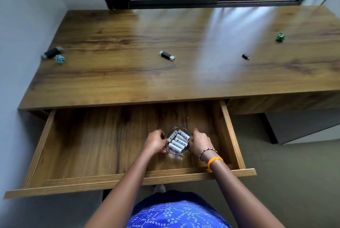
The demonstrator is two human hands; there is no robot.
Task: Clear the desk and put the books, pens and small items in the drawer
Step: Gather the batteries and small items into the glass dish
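**Holding a glass dish of batteries inside the open drawer**

Item 1. Drawer (46,146): pulled fully out below the tabletop (165,34), wooden floor bare on the left half and along the back; raised side walls left and right, front panel nearest the person. Wide free room left of the dish; less room between the dish and the right wall.

Item 2. Glass dish (177,151): round, clear, sitting in the right-centre of the drawer, nearer the front than the back. Contents: white batteries (178,141) lying side by side.

Item 3. Left hand (154,142): fingers curled round the dish's left rim, touching it.

Item 4. Right hand (199,142): fingers curled round the right rim, gripping; beaded bracelet (207,151) and orange band (214,160) on the wrist. The dish lies directly between the two hands.

Item 5. Tabletop stock: black USB stick (167,55) at centre; small black adapter (245,56) to the right; green crumpled ball (280,37) far right, near the edge; black lighter-like object (53,52) at far left, just beside a blue crumpled wrapper (60,59). All well apart from the front edge.
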